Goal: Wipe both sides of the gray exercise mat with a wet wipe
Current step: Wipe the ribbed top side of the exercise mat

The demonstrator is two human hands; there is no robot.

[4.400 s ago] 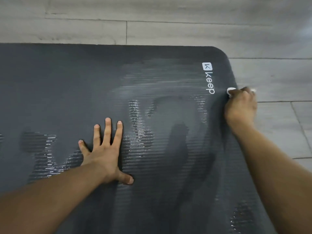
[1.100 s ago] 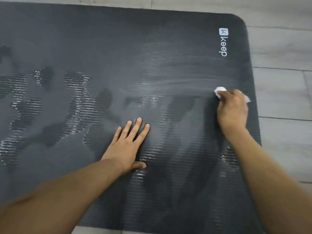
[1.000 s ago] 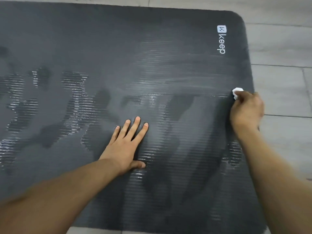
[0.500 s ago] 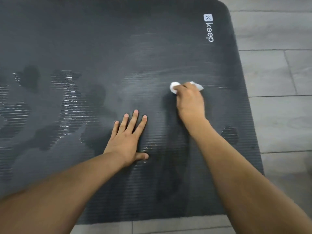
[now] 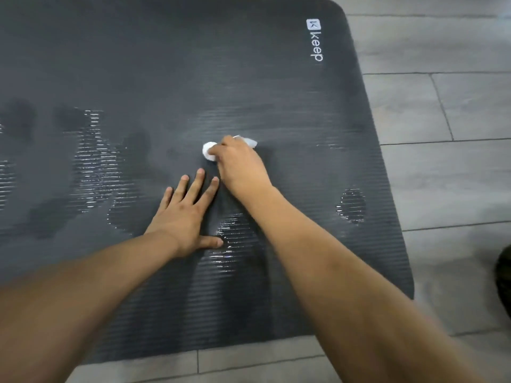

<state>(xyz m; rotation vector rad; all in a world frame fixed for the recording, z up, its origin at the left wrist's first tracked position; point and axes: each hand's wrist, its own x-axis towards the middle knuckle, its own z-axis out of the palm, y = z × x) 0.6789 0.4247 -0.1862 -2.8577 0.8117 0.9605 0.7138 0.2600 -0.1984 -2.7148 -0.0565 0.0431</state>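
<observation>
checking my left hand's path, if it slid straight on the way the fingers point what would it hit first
Most likely the right hand holding the wet wipe; the left hand already has its fingertips beside it on the mat.

Dark gray ribbed mat [image 5: 249, 78] with white logo [image 5: 314, 40], shiny wet patches; white wipe [image 5: 208, 152]; pale gray wood-grain floor [image 5: 442, 161].

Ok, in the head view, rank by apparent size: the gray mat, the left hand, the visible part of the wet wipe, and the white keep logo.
1. gray mat, by far the largest
2. left hand, flat on the mat
3. keep logo and the visible wet wipe: too alike to rank, since the right hand hides most of the wipe.
</observation>
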